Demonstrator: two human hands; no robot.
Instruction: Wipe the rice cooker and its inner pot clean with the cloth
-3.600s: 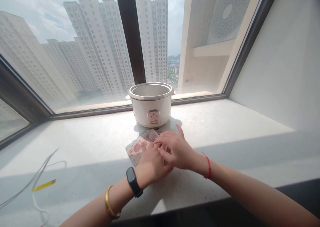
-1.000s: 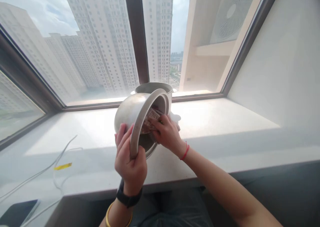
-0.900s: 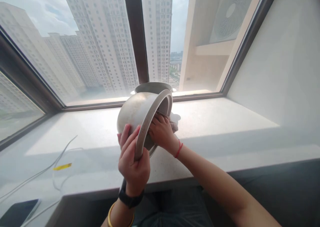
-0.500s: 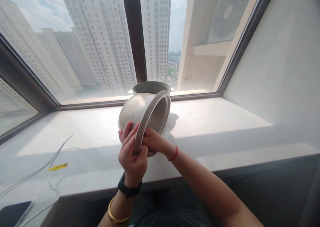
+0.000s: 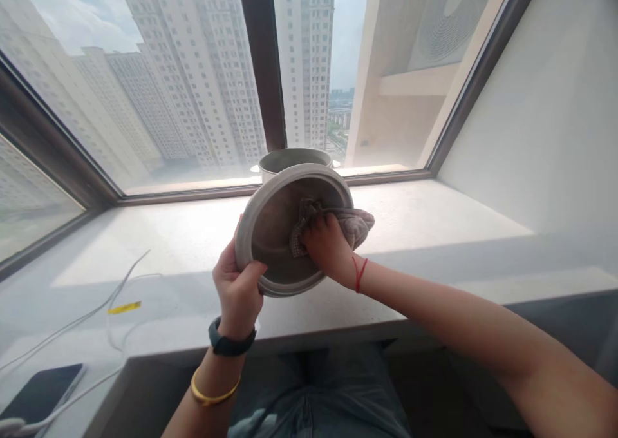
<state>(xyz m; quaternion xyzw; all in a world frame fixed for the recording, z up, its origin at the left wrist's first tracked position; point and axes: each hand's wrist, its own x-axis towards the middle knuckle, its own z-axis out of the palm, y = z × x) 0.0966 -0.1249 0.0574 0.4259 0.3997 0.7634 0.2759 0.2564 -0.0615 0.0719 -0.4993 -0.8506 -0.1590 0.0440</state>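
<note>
Head view shows the left fingers (image 5: 253, 271) clamped on the tilted metal pot (image 5: 275, 225), whose open mouth spreads to their right, while inside it the right fingers (image 5: 313, 233) clutch a bunched cloth (image 5: 355, 227), the cooker body (image 5: 294, 160) standing beyond both.

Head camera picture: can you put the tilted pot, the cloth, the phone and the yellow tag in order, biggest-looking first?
1. The tilted pot.
2. The cloth and the phone: too close to rank, since the right hand hides some cloth and the phone runs out of the picture.
3. The yellow tag.
</note>
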